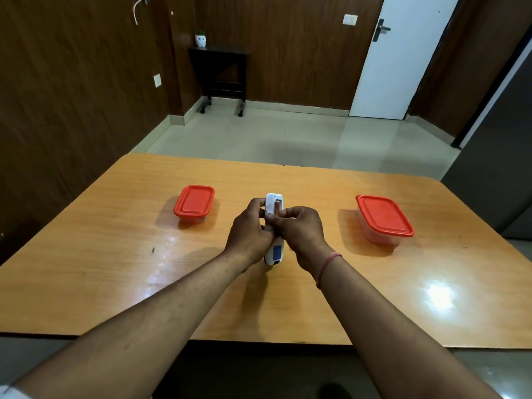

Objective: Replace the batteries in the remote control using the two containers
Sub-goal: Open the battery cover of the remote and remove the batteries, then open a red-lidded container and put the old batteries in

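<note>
A person's left hand (250, 226) grips the white remote (274, 223), back up at the table's (115, 283) middle between two lidded containers, while right hand (300, 226) fingers pinch at the exposed battery (278, 208); lifting it out likely comes next.

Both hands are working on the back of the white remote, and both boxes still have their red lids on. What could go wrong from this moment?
1. The white plastic remote control is held above the orange wooden table; a freed battery could drop and roll off.
2. The left red-lidded clear container and the right one are shut, so neither is ready to receive or supply a battery.
3. The left hand and right hand hide the compartment's lower part.
</note>
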